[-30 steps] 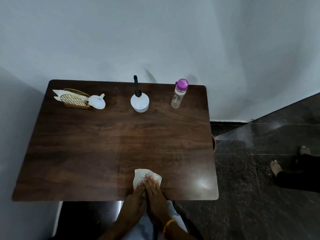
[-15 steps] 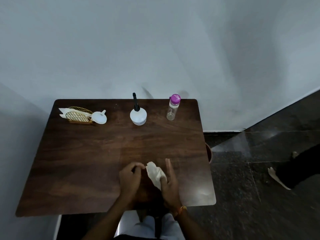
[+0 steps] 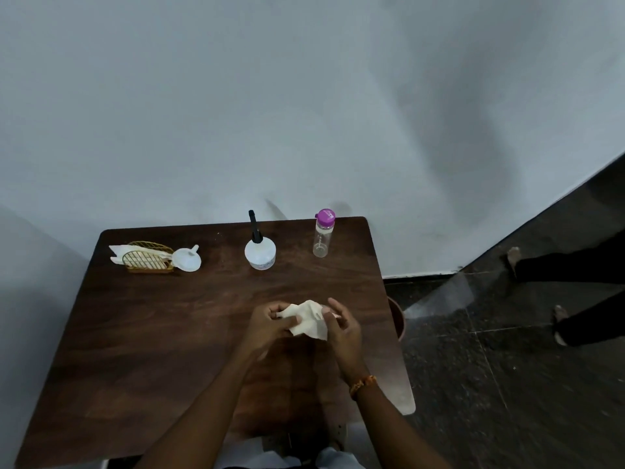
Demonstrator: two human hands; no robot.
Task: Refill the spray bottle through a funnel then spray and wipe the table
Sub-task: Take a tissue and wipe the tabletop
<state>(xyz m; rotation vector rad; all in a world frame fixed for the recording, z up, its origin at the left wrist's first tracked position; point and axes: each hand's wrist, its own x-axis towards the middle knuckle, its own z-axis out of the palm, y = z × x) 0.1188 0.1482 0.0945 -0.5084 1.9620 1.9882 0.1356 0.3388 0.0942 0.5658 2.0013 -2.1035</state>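
Tissue (image 3: pixel 306 321): soft, crumpled, white | left hand (image 3: pixel 267 324), right hand (image 3: pixel 341 328): each grip holding it

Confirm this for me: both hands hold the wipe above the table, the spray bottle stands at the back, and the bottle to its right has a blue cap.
One detail is off. In the head view the clear bottle right of the spray bottle has a purple cap, not a blue one. The rest stands: the left hand and right hand both hold the wipe above the table.
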